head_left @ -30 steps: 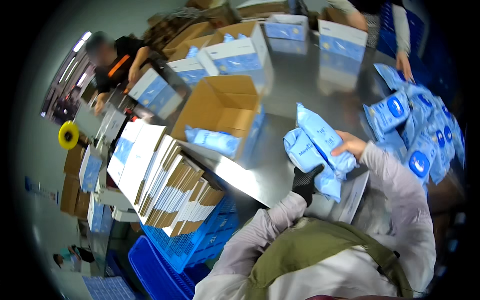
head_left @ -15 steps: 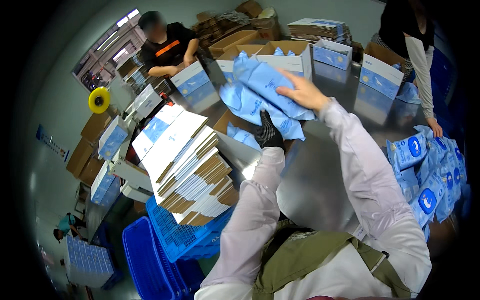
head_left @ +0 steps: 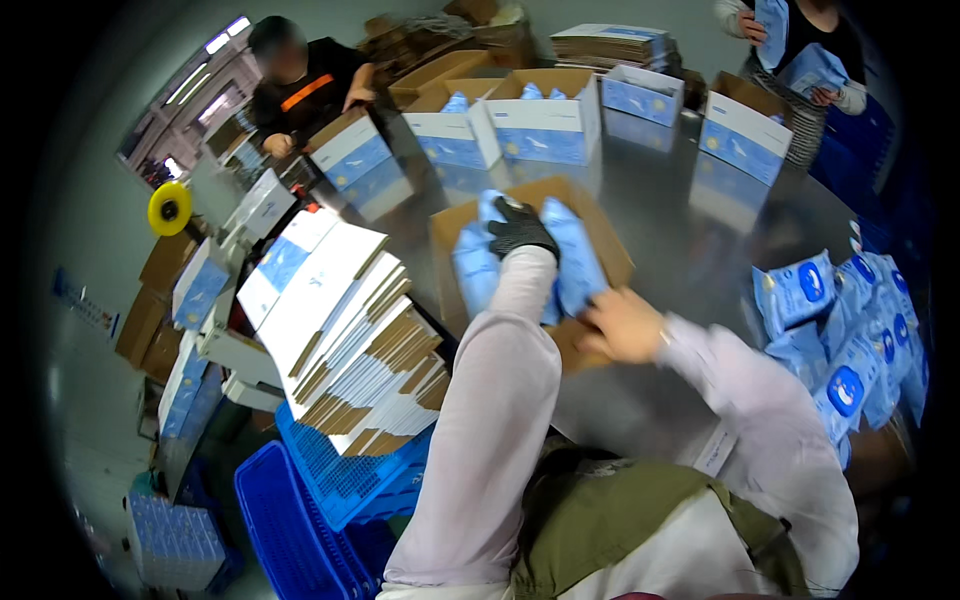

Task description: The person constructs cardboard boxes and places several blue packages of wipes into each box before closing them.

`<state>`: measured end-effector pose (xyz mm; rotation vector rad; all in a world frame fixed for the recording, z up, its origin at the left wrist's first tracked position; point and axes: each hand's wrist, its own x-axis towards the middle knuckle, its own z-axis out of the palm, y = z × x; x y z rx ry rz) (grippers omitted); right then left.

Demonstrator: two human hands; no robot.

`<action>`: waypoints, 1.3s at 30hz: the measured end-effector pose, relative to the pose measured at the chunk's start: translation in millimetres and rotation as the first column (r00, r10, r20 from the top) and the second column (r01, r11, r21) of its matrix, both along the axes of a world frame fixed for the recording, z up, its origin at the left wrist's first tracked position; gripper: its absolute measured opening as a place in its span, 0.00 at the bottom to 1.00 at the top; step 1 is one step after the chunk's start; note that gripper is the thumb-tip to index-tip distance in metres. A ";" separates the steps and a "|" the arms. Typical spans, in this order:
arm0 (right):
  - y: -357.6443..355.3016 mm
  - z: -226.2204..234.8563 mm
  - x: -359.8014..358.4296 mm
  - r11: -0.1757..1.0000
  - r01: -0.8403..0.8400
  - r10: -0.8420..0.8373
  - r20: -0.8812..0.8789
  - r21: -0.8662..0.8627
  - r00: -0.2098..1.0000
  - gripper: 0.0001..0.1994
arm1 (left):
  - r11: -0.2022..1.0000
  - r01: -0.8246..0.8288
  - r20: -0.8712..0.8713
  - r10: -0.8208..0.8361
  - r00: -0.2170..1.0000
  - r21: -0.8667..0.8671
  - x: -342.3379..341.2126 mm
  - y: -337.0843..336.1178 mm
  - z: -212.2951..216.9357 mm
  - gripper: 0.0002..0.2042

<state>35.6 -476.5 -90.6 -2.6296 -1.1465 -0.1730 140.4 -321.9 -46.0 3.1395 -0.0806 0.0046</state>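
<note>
An open cardboard box point(head_left: 612, 235) stands on the metal table in front of me, with soft blue packs point(head_left: 577, 258) lying inside it. My left hand point(head_left: 522, 232), in a black glove, reaches down into the box. Its fingers are closed over a blue pack point(head_left: 474, 268) on the left side, and the palm hides part of the contents. At the near right corner of the box is my bare right hand point(head_left: 628, 325), slightly blurred, with its fingers bent over the cardboard edge.
Left of the box, flat cartons point(head_left: 345, 340) are stacked above blue crates point(head_left: 290, 520). Printed blue-and-white boxes point(head_left: 545, 130) line the far side. Blue packs point(head_left: 845, 340) are heaped at the right. One co-worker point(head_left: 310, 90) stands far left, another point(head_left: 815, 70) holds packs far right.
The blue packs I held above the table now lie in the box. My left hand has gone into the box, and my right has dropped to its near edge. The right co-worker has lifted packs.
</note>
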 end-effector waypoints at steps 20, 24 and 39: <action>-148.5 -17.2 -271.2 0.611 0.791 -0.768 -0.250 -0.015 0.589 0.19 | 0.893 0.446 -0.283 -0.446 0.849 -0.067 13.3 30.3 -20.3 0.25; -178.8 -43.0 -280.4 0.577 0.811 -0.731 -0.380 0.099 0.566 0.12 | 0.889 0.457 -0.290 -0.449 0.846 -0.043 17.3 18.0 -9.9 0.26; -211.3 -12.9 -282.3 -0.043 0.931 -0.452 -0.838 0.362 0.306 0.05 | 0.834 0.536 -0.503 -0.521 0.689 -0.129 19.9 1.8 -15.2 0.30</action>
